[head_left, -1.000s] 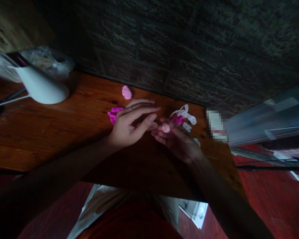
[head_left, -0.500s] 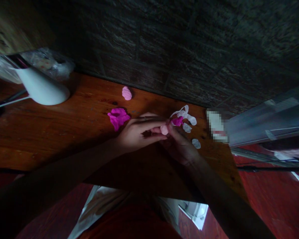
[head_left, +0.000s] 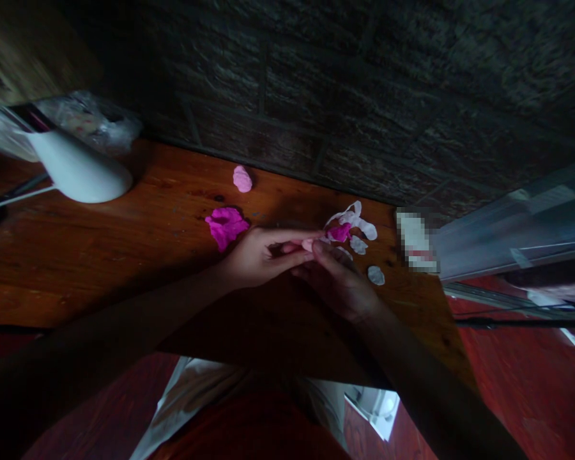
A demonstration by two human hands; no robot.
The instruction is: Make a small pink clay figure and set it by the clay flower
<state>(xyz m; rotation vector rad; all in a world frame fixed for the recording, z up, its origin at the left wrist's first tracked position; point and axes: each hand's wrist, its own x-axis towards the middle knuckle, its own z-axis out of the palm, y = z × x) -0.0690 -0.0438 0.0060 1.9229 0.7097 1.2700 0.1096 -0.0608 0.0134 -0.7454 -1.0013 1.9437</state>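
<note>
Between the fingertips of both hands is a small piece of pale pink modelling clay [head_left: 308, 245]. My left hand [head_left: 256, 257] pinches it from the left, thumb and fingers closed. From the right, the thumb and fingers of my right hand [head_left: 340, 281] close on the same piece. A crumpled magenta clay sheet [head_left: 227, 227] lies left of my left hand, with a light pink clay lump [head_left: 242, 179] farther back. Just beyond my right fingertips sits a smaller magenta piece [head_left: 340, 232], among thin whitish pieces [head_left: 366, 229]. One round whitish piece [head_left: 376, 275] rests right of my right hand.
A dark brick wall [head_left: 287, 96] borders the back of the wooden table [head_left: 172, 217]. At the left stand a white tapered object [head_left: 84, 169] with a cable and a clear plastic bag [head_left: 96, 121]. A pixelated item [head_left: 416, 239] and a translucent panel [head_left: 512, 223] are at the right.
My fingers have shifted slightly to the left and closed farther over the pale pink clay, so less of it shows. More of the small magenta piece beyond them is visible.
</note>
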